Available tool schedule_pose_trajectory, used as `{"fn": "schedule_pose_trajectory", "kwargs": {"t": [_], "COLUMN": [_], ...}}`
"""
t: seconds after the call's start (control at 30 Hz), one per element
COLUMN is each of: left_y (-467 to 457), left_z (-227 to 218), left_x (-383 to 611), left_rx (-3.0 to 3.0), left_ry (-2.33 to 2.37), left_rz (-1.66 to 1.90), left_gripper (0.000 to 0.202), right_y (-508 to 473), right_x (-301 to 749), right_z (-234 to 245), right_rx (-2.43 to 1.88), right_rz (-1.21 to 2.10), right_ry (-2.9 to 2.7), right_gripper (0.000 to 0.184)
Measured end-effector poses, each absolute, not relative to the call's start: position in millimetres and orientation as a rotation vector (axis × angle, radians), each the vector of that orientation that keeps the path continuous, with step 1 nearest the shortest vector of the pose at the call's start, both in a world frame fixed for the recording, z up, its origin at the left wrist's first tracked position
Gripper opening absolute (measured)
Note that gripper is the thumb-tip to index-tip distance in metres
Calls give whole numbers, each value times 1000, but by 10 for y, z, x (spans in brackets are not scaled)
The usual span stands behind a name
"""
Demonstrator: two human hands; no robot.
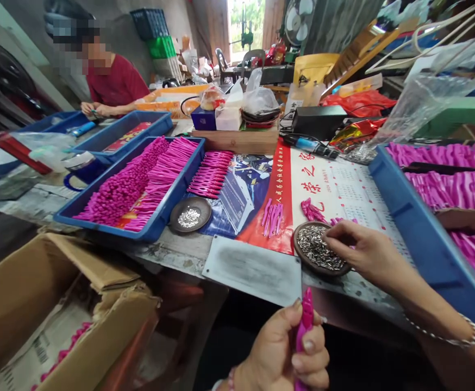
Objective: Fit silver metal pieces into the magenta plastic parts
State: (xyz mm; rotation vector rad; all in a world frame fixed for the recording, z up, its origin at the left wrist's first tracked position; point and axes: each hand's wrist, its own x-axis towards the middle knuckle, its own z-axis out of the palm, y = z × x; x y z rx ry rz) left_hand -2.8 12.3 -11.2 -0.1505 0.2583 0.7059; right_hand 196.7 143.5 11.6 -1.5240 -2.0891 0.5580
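Upright in my left hand (272, 347) is a slim magenta plastic handle (301, 332) with a pointed, slotted top, my fingers wrapped round it. My right hand (360, 251) reaches over a round brown dish (298, 251) of small metal pins (319, 248), thumb and fingertips pinched together at its right side. Whatever lies between those fingertips is too small to make out. Just behind the dish lies a little heap of magenta pieces (313, 210), and a few more magenta handles (272, 218) lie on the red part of the calendar sheet.
A grey metal plate (254, 267) lies at the table's front edge. Blue trays of magenta handles stand left (150, 234) and right (433, 260). Between them are a dish of silvery bits (189, 217) and a row of handles (211, 174). A cardboard box (127, 304) stands front left; a co-worker (117, 81) sits behind.
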Motion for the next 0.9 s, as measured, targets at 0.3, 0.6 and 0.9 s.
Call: {"fn": "schedule_pose_trajectory", "kwargs": {"t": [0.3,0.6,0.9], "left_y": [108,130,70], "left_z": [-131,-134,-130], "left_x": [40,42,98], "left_rx": [-128,-38,112], "left_ry": [249,316,435], "left_rz": [694,676,752], "left_gripper": [23,44,48], "right_y": [1347,579,357], "right_x": [1932,1813,1727], "right_z": [170,375,467], "right_rx": [-1348,-1128,-1106], "right_rz": [923,1745,1849], "right_ry": [-1764,-1436,-1441], "right_gripper": [19,17,14]}}
